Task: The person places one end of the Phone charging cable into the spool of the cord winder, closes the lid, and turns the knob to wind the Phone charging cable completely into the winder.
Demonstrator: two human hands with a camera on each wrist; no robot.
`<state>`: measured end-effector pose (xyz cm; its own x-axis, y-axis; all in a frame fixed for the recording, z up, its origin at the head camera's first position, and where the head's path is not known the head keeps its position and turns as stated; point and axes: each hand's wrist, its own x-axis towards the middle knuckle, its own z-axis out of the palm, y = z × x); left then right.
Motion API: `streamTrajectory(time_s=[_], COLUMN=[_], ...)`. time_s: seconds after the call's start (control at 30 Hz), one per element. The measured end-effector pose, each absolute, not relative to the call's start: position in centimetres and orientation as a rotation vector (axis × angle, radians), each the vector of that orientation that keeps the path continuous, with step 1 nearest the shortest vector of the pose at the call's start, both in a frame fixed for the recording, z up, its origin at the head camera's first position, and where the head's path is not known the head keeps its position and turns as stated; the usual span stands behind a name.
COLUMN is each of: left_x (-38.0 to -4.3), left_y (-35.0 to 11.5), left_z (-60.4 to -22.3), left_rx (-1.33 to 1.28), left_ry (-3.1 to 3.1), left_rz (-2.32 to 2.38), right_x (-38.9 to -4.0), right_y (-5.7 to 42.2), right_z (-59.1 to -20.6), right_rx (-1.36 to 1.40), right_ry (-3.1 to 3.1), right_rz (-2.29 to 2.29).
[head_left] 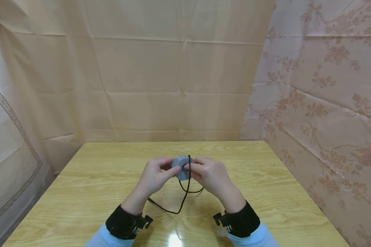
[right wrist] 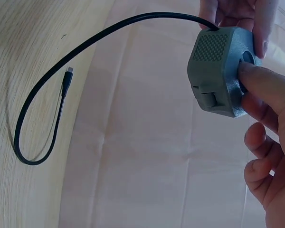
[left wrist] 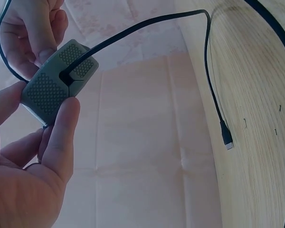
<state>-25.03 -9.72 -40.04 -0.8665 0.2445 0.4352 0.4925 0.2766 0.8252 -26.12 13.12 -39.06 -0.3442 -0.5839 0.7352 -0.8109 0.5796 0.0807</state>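
A small grey faceted cable winder (head_left: 181,161) with dimpled side panels is held just above the table. My left hand (head_left: 154,175) grips its left side between thumb and fingers. On the right, my right hand (head_left: 214,176) pinches it, the thumb over a round recess in its face, as the right wrist view shows. From slots in the winder (left wrist: 43,95) runs a black cable (left wrist: 142,23), looping below both hands. One cable end carries a slim plug (left wrist: 227,135) with a metal tip. The winder's inside is hidden.
The wooden table (head_left: 80,192) has its far edge by a beige cloth backdrop (head_left: 142,68). A floral cloth (head_left: 321,103) hangs along the right side. Black bands with small cameras circle both wrists, the left band (head_left: 122,221) near the front.
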Motion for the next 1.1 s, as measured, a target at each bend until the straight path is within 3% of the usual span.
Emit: streamTrajectory(time_s=[0.73,1.1], left_x=[-24.3,-24.2], left_y=[-9.3,-8.5], left_z=[-39.3,-39.5], left_rx=[-0.661,-0.669], left_ry=[-2.274,-2.125], left_rz=[-1.665,-1.549], right_x=[-25.4,-24.6], right_y=[11.6,10.4], right_z=[-39.7,-39.7], right_rx=[0.933,0.736], right_ry=[-1.968,-2.128], right_rz=[0.422,0.916])
